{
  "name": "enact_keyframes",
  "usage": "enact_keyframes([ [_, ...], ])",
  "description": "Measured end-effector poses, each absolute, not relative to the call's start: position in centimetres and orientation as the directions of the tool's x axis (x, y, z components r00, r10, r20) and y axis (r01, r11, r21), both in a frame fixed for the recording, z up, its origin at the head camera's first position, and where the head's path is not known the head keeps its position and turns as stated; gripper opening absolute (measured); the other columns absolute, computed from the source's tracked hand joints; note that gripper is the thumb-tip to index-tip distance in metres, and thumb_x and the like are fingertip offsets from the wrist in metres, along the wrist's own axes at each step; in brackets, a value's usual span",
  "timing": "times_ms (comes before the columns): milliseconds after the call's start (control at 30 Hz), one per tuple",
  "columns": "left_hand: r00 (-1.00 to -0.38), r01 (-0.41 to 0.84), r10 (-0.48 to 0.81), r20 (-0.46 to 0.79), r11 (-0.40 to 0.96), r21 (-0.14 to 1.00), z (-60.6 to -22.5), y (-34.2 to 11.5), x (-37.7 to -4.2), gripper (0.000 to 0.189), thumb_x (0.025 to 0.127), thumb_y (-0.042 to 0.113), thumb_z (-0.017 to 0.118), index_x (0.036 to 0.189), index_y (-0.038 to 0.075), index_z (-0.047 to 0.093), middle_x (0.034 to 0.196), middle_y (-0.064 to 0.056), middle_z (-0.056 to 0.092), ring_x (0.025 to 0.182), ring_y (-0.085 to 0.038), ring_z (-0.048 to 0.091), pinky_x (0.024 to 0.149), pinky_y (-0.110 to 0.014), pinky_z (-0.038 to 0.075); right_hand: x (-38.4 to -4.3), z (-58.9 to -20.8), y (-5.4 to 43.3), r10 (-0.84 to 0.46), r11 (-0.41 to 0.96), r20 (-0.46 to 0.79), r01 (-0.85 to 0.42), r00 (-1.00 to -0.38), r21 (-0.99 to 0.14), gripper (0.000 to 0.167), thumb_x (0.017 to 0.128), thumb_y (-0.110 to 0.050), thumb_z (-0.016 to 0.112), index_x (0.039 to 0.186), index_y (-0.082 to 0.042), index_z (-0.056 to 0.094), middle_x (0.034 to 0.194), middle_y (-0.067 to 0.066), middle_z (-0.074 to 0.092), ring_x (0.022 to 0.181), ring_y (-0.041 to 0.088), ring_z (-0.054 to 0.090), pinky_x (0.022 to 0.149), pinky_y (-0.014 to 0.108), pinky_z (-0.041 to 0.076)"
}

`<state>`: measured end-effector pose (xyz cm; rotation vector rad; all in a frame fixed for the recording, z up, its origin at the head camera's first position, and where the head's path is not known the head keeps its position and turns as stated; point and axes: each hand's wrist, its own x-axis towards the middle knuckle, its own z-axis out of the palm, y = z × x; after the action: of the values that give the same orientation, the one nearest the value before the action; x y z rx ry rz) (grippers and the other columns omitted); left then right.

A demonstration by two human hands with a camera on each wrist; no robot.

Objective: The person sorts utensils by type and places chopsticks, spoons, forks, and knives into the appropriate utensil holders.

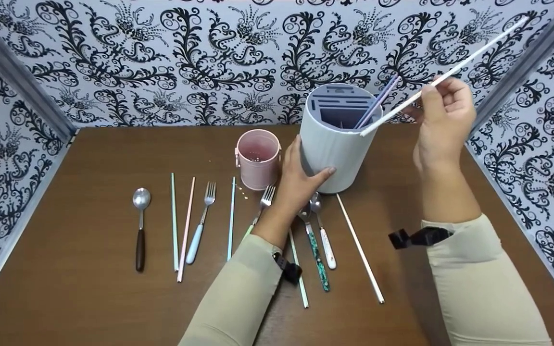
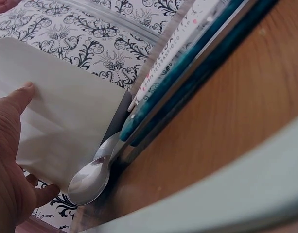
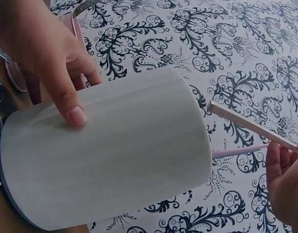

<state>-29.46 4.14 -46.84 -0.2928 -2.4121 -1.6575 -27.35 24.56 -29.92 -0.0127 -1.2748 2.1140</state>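
Observation:
A white utensil holder (image 1: 337, 156) with a slotted grey top stands at the back of the table. My left hand (image 1: 296, 185) grips its left side, the thumb across the front and the fingers reaching behind. Between thumb and fingers, my right hand (image 1: 447, 122) pinches a white chopstick (image 1: 486, 49). That chopstick slants down leftward, its lower end right at the holder's front rim in the head view. Purple chopsticks (image 1: 378, 102) lean out of the large opening. In the right wrist view, the white chopstick's square end (image 3: 214, 108) shows beyond the holder's top edge.
A pink cup (image 1: 259, 168) stands left of the holder. Across the table lie a brown-handled spoon (image 1: 141, 230), a blue-handled fork (image 1: 200, 228), a green-handled fork (image 1: 266, 197), a teal-handled spoon (image 1: 316, 257), a white-handled spoon (image 1: 326, 245), a white chopstick (image 1: 361, 250) and several coloured chopsticks.

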Motion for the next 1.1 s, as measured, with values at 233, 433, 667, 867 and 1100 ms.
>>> enact_keyframes([
  [233,-0.958,0.281,0.053,0.28,0.346,0.895,-46.9,4.3,-29.5,0.111,0.08,0.037,0.09,0.165,0.01,0.024,0.166,-0.012,0.035,0.153,-0.028,0.035,0.127,-0.043,0.03,-28.1,-30.0,24.1,0.575,-0.295,0.319,-0.555,-0.753,-0.777,0.015,0.094,0.009,0.063,0.107,0.0,0.06,0.094,0.012,0.057,0.078,0.021,0.061,0.066,0.031,0.063],
  [433,-0.959,0.277,0.05,0.278,0.359,0.891,-46.8,4.3,-29.4,0.11,0.081,0.038,0.089,0.165,0.011,0.024,0.165,-0.012,0.035,0.153,-0.029,0.035,0.127,-0.044,0.031,-28.9,-31.2,24.2,0.562,-0.271,0.347,-0.564,-0.751,-0.78,0.02,0.092,0.012,0.064,0.108,0.001,0.059,0.098,0.014,0.057,0.082,0.023,0.061,0.067,0.03,0.062],
  [667,-0.965,0.258,0.049,0.258,0.361,0.896,-46.9,4.3,-29.3,0.111,0.08,0.039,0.089,0.165,0.013,0.023,0.166,-0.01,0.034,0.153,-0.028,0.035,0.127,-0.044,0.03,-29.5,-32.5,23.9,0.542,-0.219,0.367,-0.548,-0.756,-0.807,0.026,0.089,0.015,0.065,0.108,-0.001,0.058,0.099,0.013,0.057,0.085,0.021,0.058,0.069,0.029,0.062],
  [867,-0.966,0.253,0.046,0.254,0.355,0.9,-46.9,4.2,-29.4,0.111,0.08,0.039,0.09,0.166,0.014,0.023,0.166,-0.01,0.034,0.152,-0.028,0.036,0.127,-0.044,0.031,-30.1,-33.4,23.4,0.498,-0.164,0.39,-0.525,-0.775,-0.835,0.025,0.089,0.017,0.063,0.105,-0.001,0.059,0.097,0.013,0.057,0.084,0.022,0.058,0.07,0.029,0.062],
  [1100,-0.963,0.263,0.045,0.264,0.348,0.9,-46.9,4.2,-29.5,0.112,0.079,0.038,0.09,0.165,0.012,0.024,0.166,-0.01,0.035,0.152,-0.028,0.037,0.127,-0.043,0.031,-30.5,-34.1,23.0,0.445,-0.043,0.423,-0.491,-0.789,-0.87,0.021,0.088,0.015,0.065,0.1,-0.002,0.061,0.095,0.014,0.06,0.084,0.021,0.061,0.073,0.024,0.058],
])
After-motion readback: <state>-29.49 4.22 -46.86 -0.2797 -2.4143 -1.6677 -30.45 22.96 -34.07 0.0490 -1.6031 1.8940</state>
